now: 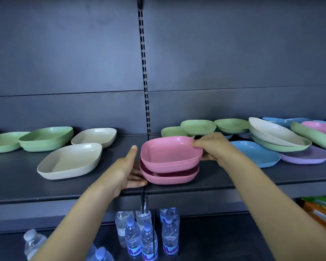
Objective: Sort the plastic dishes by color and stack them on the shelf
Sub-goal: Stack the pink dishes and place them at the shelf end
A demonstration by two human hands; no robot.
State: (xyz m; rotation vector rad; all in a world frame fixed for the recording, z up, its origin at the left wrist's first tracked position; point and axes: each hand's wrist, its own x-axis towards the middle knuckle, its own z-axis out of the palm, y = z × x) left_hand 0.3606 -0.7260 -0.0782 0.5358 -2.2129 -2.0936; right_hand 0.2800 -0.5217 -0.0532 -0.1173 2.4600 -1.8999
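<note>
A pink dish point(169, 152) is tilted over a low pink stack point(169, 177) at the middle front of the dark shelf point(17, 178). My right hand point(211, 147) grips the upper pink dish at its right rim, thumb on top. My left hand point(128, 170) lies at the left side of the pink stack, fingers under its edge and thumb pointing up. Left of them sit a beige stack point(70, 161), a beige dish point(94, 137) and a green stack point(45, 138).
To the right lies a mixed pile: green dishes point(198, 127), a blue dish point(256, 153), a purple dish point(305, 155), a beige dish point(275, 132) and more pink. Several water bottles point(149, 236) stand on the lower level. Orange packages point(322, 210) sit at lower right.
</note>
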